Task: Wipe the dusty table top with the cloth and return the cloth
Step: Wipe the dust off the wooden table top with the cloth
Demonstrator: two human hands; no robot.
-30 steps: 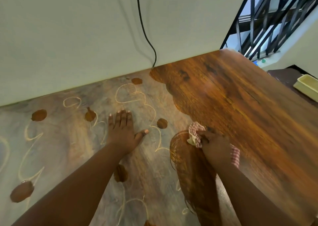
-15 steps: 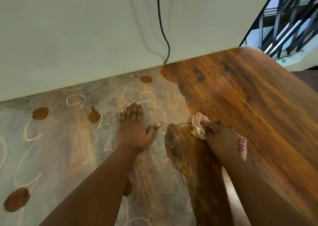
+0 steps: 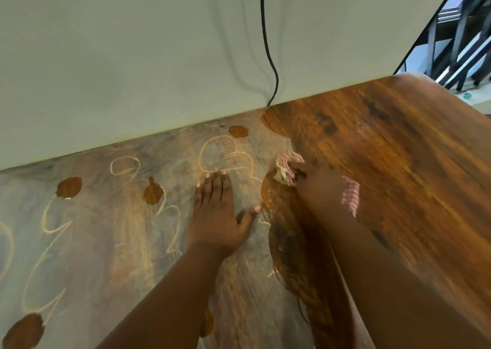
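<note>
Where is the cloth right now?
The cloth is bunched under the right hand on the table, right of the flat left hand.

Illumination is even and moderately bright; daylight enters at 1 o'clock through the railing (image 3: pixel 462 37). The wiped table top (image 3: pixel 398 162) carries a soft sheen toward 3 o'clock, without hard glare. The cable (image 3: pixel 268 43) casts faint double shadows on the wall (image 3: pixel 132 56). Motion blur smears the wood grain at 4 o'clock and possibly the cloth (image 3: pixel 288 166). Wide-angle distortion bends the wall's base line and the frame edges.
</note>
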